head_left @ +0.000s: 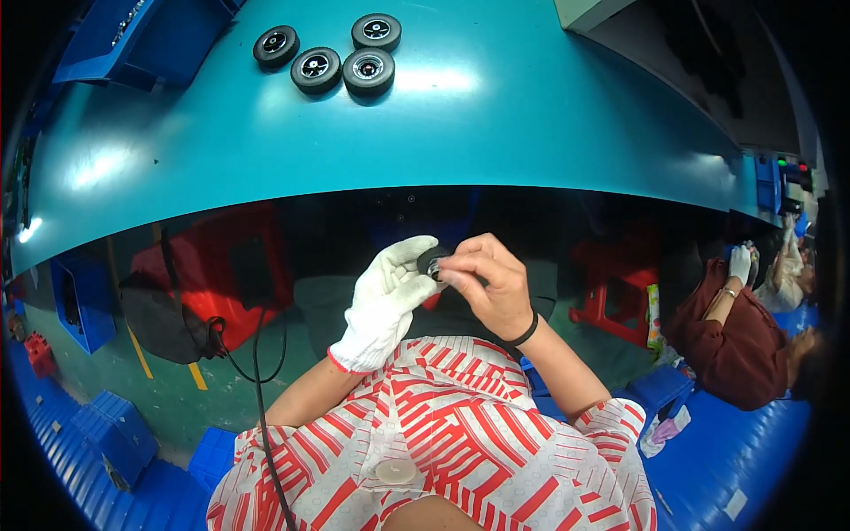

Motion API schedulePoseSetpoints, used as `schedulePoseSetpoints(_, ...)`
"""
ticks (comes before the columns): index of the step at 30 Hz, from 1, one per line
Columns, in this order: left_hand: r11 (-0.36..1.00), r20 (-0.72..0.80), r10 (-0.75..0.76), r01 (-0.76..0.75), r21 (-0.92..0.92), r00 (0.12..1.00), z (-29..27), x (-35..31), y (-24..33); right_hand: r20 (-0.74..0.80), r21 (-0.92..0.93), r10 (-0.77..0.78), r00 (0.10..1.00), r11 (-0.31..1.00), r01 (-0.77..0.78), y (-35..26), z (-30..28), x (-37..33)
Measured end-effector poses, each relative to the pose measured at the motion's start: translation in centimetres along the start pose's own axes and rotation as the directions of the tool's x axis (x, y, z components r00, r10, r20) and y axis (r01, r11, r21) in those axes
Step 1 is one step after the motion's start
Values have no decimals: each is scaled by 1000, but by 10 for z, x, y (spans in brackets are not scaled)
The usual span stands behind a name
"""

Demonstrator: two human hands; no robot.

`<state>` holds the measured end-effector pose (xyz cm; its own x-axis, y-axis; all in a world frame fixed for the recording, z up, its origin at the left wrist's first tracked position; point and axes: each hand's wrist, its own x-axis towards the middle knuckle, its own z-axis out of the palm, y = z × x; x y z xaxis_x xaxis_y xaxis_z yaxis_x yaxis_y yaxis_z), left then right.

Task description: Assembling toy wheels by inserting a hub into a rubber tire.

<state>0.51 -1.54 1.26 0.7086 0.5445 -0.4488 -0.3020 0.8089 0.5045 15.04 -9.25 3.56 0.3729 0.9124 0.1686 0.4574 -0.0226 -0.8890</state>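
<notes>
My left hand [386,297], in a white knit glove, grips a small black wheel [430,259] with a silvery rim between thumb and fingers. From the other side my bare right hand [492,288] pinches at the wheel's rim, and its fingertips cover part of it. Both hands are in front of my body, just short of the table's near edge. Beyond them, at the back of the blue-green table [496,133], several black wheels [369,72] with silver-trimmed hubs lie flat, close together.
A blue bin [146,44] with small parts stands at the table's far left. A dark cable [258,380] hangs beside my left arm. Red stools [611,296] are under the table on both sides. At the right sits another person [735,345] in dark red, wearing white gloves.
</notes>
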Motion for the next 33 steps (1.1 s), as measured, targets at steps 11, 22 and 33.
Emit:
schedulePoseSetpoints(11, 976, -99, 35, -13, 219, 994, -5, 2, -2, 81, -114, 65, 995, 992, -55, -2, 9, -11)
schedulePoseSetpoints(22, 788, -77, -23, 66, 613, 997, -1, 2, 7, 233, -381, -73, 970, 911, 160, 3, 15, -10)
schedulePoseSetpoints(33, 741, -129, -219, 251, 623, 967, -15, -7, 4, 373, -212, 199, 906, 969, -126, 18, 19, -31)
